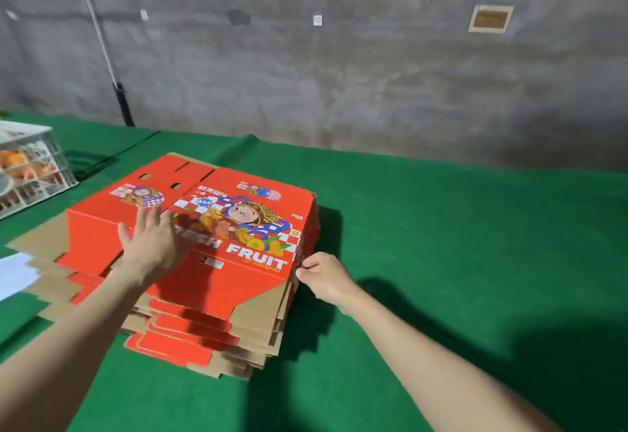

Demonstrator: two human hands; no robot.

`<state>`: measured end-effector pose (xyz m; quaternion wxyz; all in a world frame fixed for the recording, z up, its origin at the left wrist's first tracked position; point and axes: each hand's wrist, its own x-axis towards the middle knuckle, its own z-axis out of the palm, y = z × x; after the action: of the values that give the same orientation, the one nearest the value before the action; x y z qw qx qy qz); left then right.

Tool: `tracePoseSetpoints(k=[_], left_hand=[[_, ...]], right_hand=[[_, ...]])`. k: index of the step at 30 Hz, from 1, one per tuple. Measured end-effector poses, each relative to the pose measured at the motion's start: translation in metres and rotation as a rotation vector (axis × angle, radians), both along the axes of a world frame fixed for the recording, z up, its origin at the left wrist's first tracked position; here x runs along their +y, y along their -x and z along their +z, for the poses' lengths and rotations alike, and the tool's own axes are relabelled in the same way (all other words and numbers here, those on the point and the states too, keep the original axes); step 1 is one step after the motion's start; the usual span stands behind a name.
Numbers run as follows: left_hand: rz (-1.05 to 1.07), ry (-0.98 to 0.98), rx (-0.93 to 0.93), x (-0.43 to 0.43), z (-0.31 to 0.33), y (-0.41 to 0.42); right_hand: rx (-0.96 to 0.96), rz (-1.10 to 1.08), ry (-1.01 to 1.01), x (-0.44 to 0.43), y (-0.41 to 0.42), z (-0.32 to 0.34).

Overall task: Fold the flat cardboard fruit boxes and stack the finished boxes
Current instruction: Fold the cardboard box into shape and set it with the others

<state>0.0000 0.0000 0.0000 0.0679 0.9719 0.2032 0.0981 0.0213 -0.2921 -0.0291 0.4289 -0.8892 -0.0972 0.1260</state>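
Left hand (153, 244) lies flat, fingers spread, on the stack of flat red boxes (251, 193), which sits on the green bench (441, 244) with its long side running left to right, and hides part of the word FRESH, while right hand (323, 278) pinches the stack's right edge.

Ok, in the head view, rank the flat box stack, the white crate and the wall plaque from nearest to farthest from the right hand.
1. The stack of flat boxes: the right hand pinches its right edge.
2. The white crate: far left on the table, past the stack.
3. The wall plaque: high up, behind the table's far edge.
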Motion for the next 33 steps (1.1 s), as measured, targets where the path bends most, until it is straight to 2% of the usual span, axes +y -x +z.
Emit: tracePoseSetpoints(k=[2,5,7,9,10,12,13,15,17,19,20,22,28,31,33], left_hand=[[-0.011,-0.08,0.083,0.003,-0.011,0.006],[-0.03,-0.092,0.061,-0.012,-0.032,0.009],[-0.05,-0.053,0.079,-0.03,-0.036,0.009],[-0.155,-0.053,0.086,-0.051,-0.038,0.008],[-0.239,-0.025,0.056,-0.056,-0.039,0.007],[-0.339,0.176,-0.099,-0.053,-0.026,0.005],[-0.325,0.27,-0.195,-0.044,-0.016,0.002],[-0.24,0.296,-0.272,-0.02,0.004,-0.003],[-0.258,0.355,-0.12,-0.006,0.019,-0.002],[-0.419,0.411,0.086,-0.012,0.029,0.003],[-0.52,0.334,0.156,-0.021,0.034,0.005],[-0.678,0.153,0.163,-0.045,0.039,0.004],[-1.003,-0.237,-0.122,-0.149,0.061,-0.017],[-1.028,-0.388,-0.146,-0.199,0.082,-0.028],[-0.995,-0.363,-0.19,-0.224,0.103,-0.039]], right_hand=[[0.082,-0.071,0.018,0.018,-0.009,-0.007],[0.291,-0.203,-0.117,0.035,-0.017,-0.023],[0.338,-0.3,-0.192,0.036,-0.021,-0.034],[0.318,-0.438,-0.248,0.023,-0.024,-0.039],[0.3,-0.498,-0.259,0.013,-0.025,-0.039],[0.284,-0.577,-0.303,-0.011,-0.03,-0.035],[0.303,-0.597,-0.344,-0.022,-0.032,-0.032],[0.353,-0.604,-0.431,-0.038,-0.035,-0.025],[0.357,-0.591,-0.481,-0.048,-0.035,-0.015],[0.326,-0.606,-0.504,-0.061,-0.037,-0.003],[0.316,-0.625,-0.518,-0.069,-0.037,0.004],[0.321,-0.667,-0.545,-0.09,-0.034,0.019],[0.312,-0.73,-0.618,-0.169,-0.01,0.054],[0.321,-0.701,-0.831,-0.214,0.009,0.069],[0.348,-0.681,-1.107,-0.241,0.023,0.08]])
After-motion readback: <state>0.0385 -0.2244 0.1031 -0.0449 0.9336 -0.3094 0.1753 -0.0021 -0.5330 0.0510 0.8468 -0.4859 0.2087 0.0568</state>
